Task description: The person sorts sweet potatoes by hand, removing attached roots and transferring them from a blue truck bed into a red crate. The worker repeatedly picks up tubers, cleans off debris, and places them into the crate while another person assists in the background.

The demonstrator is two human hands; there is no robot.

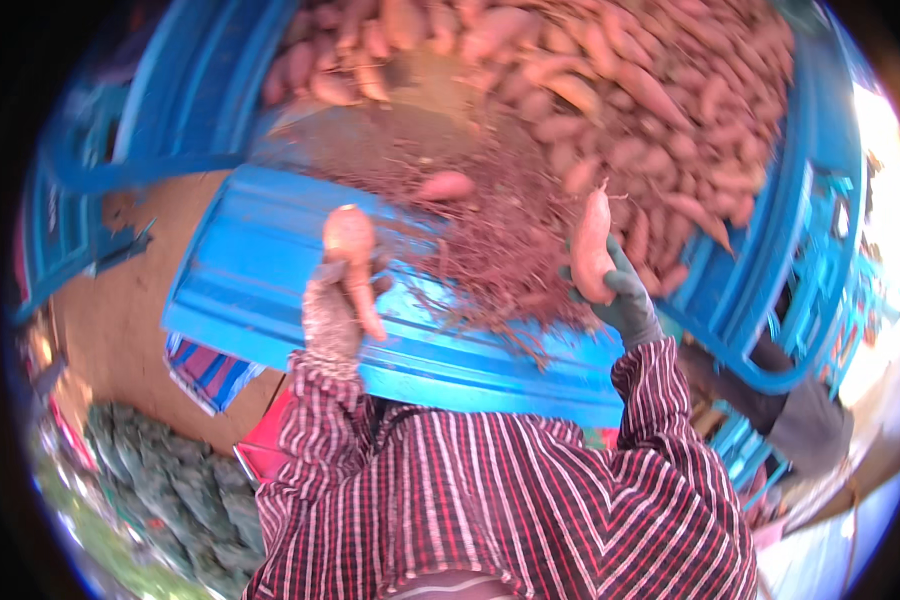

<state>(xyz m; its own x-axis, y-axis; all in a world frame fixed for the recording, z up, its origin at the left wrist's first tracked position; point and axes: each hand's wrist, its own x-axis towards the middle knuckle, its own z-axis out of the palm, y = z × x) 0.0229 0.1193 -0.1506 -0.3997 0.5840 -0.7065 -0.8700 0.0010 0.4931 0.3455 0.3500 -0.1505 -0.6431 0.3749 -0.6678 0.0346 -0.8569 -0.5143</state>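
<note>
My left hand (pixel 332 303), in a dirty glove, is closed around an orange-pink sweet potato (pixel 350 237) with a rounded top and a narrow lower end. It is above the blue tailgate (pixel 260 270). A long sweet potato (pixel 592 245) with a thin root tip stands upright in my right hand (pixel 628 305), which wears a grey-green glove. Between the hands, a single sweet potato (pixel 444 186) lies on a layer of loose broken roots (pixel 490 240) and dirt.
Beyond the roots rises a big heap of sweet potatoes (pixel 660 110), held by blue side walls (pixel 820 200). Brown ground shows at the left, with a striped bag (pixel 210 375), a red container (pixel 267 440) and dark green filled sacks (pixel 170 490). Light blue crates (pixel 825 270) stand at the right.
</note>
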